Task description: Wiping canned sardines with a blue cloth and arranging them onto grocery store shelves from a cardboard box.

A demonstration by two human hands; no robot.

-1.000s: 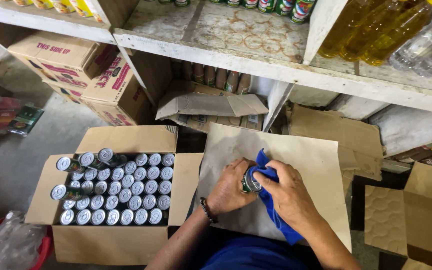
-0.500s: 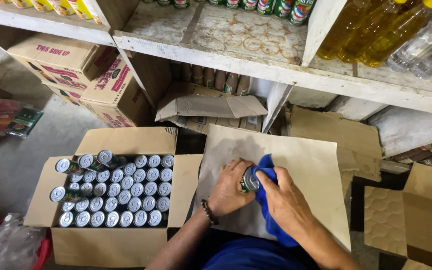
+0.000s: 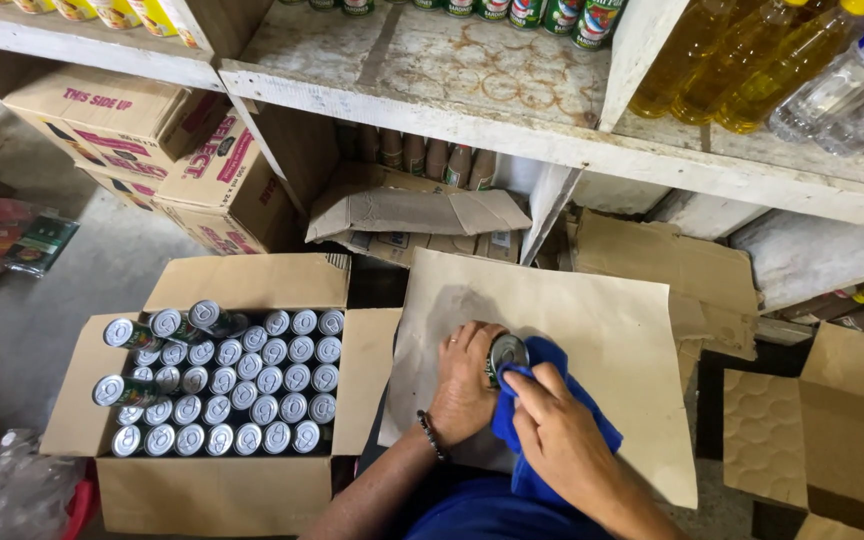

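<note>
My left hand (image 3: 464, 385) grips a small metal can (image 3: 505, 353) with a silver top, held over a flat sheet of brown cardboard (image 3: 602, 330). My right hand (image 3: 557, 432) presses a blue cloth (image 3: 542, 400) against the can's side; the cloth hangs down under that hand. To the left stands an open cardboard box (image 3: 242, 285) packed with several upright cans of the same kind (image 3: 242, 385), a few lying tilted on top.
A worn white wooden shelf (image 3: 512, 110) runs across the top with cans and bottles of yellow oil (image 3: 742, 60). Printed cartons (image 3: 152, 150) sit under it at left. More cardboard boxes (image 3: 832, 440) stand at right. A red basket with plastic (image 3: 12, 495) is at lower left.
The can has turned slightly in my left hand and my right hand with the blue cloth has slid a little along it. The box of cans has not moved.
</note>
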